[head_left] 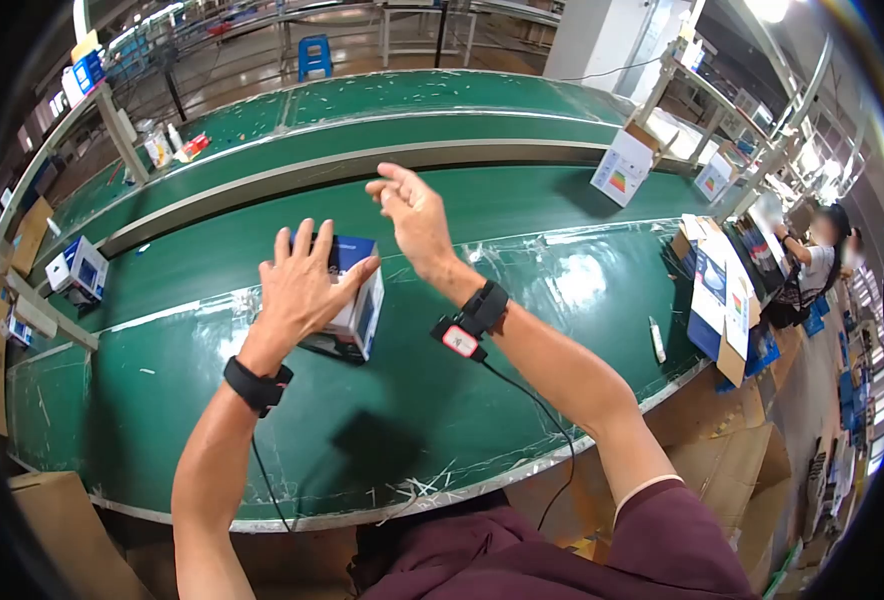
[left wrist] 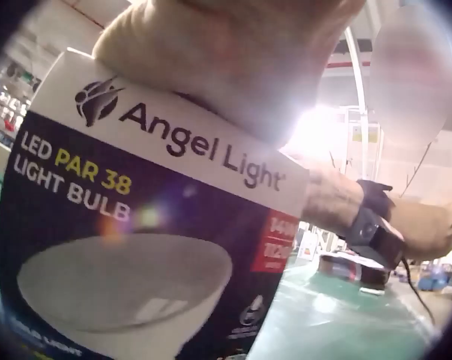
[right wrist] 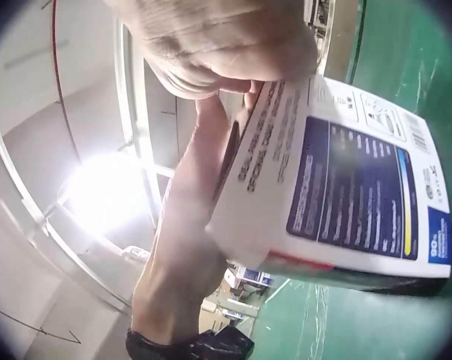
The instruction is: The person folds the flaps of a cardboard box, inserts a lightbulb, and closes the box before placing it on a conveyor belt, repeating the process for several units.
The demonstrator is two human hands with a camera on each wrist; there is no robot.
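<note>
A blue and white light bulb box [head_left: 366, 312] stands on the green work surface [head_left: 522, 350]. My left hand [head_left: 300, 292] lies over its top with the fingers straight and spread, the thumb reaching toward the right edge. In the left wrist view, the box front [left wrist: 136, 206] reads "LED PAR 38 light bulb", with the palm at its upper edge. To the right of the box, my right hand [head_left: 419, 222] is raised with loosely bent fingers and nothing in them. The right wrist view shows the box's printed side panel [right wrist: 353, 187] beyond that hand.
Printed cartons [head_left: 724, 300] lie at the right edge, near a small white tube [head_left: 657, 340]. Another bulb box [head_left: 80, 272] stands far left, and a white box [head_left: 624, 170] at the back right. A metal rail [head_left: 292, 190] crosses behind. Another person [head_left: 817, 260] works at far right.
</note>
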